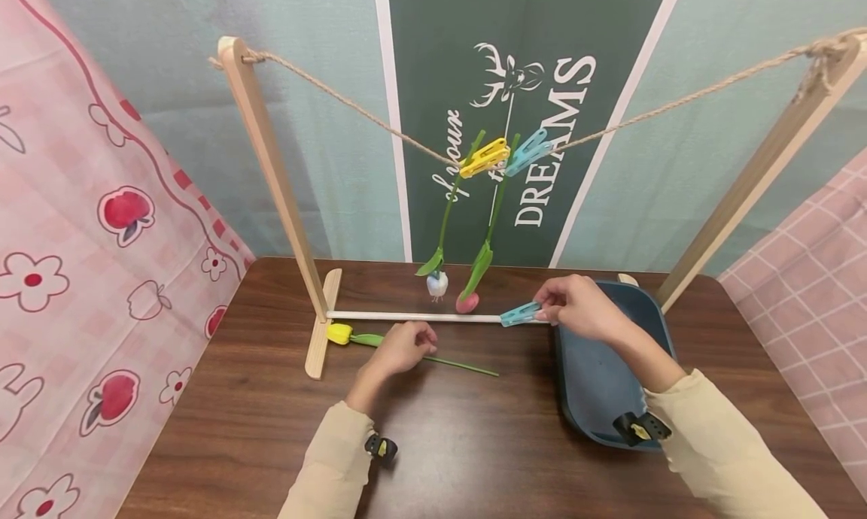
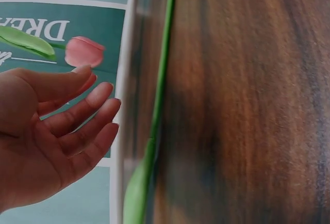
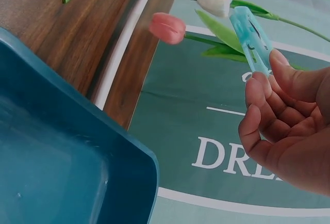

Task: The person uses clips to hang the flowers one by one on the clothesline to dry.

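Observation:
Between thumb and fingers my right hand (image 1: 578, 306) pinches a light blue clothespin (image 1: 519, 314), held above the white rod near the tub. My left hand (image 1: 404, 347) hovers over a yellow tulip (image 1: 340, 334) lying on the table; in the left wrist view its fingers are loosely bent and empty, apart from the green stem (image 2: 161, 79). From the rope hang a white tulip (image 1: 437, 285), clipped by a yellow clothespin (image 1: 484, 158), and a pink tulip (image 1: 467, 302), clipped by another blue clothespin (image 1: 529, 152). Both hang blossom down.
A sagging rope (image 1: 352, 107) runs between two wooden posts (image 1: 274, 180), joined low down by a white rod (image 1: 413, 317). At the right stands a dark blue tub (image 1: 572, 406) on the brown wooden table (image 1: 460, 444). Printed cloths surround the table.

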`<act>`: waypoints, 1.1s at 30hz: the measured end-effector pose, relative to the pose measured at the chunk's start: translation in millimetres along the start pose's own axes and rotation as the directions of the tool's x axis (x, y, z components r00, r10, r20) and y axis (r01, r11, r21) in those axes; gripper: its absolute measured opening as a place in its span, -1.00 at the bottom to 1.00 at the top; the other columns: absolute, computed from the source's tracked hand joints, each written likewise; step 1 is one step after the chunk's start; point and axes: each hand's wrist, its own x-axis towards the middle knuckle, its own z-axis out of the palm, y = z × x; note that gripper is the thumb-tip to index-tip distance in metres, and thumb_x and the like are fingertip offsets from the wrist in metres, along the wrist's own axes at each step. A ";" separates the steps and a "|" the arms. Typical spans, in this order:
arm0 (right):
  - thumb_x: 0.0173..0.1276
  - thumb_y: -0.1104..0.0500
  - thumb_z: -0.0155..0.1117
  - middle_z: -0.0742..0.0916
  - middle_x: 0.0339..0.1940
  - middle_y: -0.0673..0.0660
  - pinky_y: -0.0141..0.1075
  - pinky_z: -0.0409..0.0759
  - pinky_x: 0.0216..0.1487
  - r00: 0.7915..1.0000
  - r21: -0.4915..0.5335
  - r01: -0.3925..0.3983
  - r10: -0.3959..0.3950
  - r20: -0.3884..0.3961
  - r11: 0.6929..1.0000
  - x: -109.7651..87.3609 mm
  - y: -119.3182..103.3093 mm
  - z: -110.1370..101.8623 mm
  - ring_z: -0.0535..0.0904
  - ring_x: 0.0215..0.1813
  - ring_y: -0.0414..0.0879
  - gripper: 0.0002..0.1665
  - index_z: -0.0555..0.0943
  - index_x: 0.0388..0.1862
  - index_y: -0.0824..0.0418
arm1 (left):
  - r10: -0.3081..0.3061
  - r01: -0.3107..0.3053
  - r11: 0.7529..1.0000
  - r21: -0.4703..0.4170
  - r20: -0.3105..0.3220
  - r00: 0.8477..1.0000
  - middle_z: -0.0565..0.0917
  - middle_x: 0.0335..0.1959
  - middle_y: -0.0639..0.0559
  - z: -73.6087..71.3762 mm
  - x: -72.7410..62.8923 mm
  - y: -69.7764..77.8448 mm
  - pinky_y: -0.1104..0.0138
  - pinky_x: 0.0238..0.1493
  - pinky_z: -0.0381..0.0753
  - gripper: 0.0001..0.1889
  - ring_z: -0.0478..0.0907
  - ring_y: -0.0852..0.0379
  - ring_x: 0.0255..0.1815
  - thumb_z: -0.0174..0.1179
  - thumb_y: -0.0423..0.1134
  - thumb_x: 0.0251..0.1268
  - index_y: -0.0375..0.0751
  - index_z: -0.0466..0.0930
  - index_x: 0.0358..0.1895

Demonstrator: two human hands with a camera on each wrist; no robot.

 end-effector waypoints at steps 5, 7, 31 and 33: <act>0.08 0.46 0.26 0.59 -0.60 0.03 -0.35 0.44 -0.55 1.000 0.008 0.000 0.000 0.004 1.000 -0.8 -0.7 -2.0 0.50 -0.55 -0.08 -0.93 0.59 -0.42 0.38 | -0.001 0.002 1.000 -0.012 0.016 1.000 0.62 -0.55 0.05 5.8 2.2 -7.0 0.37 -0.38 0.45 -0.94 0.53 0.22 -0.48 0.18 -0.47 0.07 -0.27 0.58 -0.39; 0.08 0.45 0.26 0.59 -0.60 0.03 -0.35 0.44 -0.55 1.000 0.009 -0.001 0.001 0.006 1.000 -0.9 -0.8 -2.7 0.49 -0.55 -0.08 -0.93 0.59 -0.42 0.38 | 0.000 0.000 1.000 -0.020 0.022 1.000 0.63 -0.54 0.04 8.5 3.5 -9.8 0.39 -0.38 0.46 -0.92 0.54 0.22 -0.48 0.15 -0.50 0.06 -0.29 0.57 -0.38; 0.09 0.42 0.30 0.57 -0.63 0.03 -0.33 0.38 -0.57 1.000 -0.011 -0.010 0.011 0.012 1.000 -3.0 3.8 -3.7 0.45 -0.57 -0.08 -0.94 0.59 -0.42 0.36 | -0.040 0.037 0.997 0.061 0.053 0.998 0.60 -0.58 0.07 21.6 10.3 -18.8 0.40 -0.36 0.46 -0.82 0.49 0.25 -0.52 0.20 -0.56 -0.16 -0.26 0.59 -0.43; 0.09 0.41 0.30 0.57 -0.63 0.03 -0.33 0.37 -0.58 1.000 -0.013 -0.012 0.012 0.011 1.000 -3.1 3.9 -3.7 0.44 -0.57 -0.10 -0.93 0.59 -0.42 0.35 | -0.039 0.035 0.997 0.062 0.052 0.998 0.60 -0.58 0.06 22.3 9.7 -19.6 0.41 -0.36 0.45 -0.79 0.48 0.25 -0.52 0.21 -0.59 -0.21 -0.25 0.59 -0.45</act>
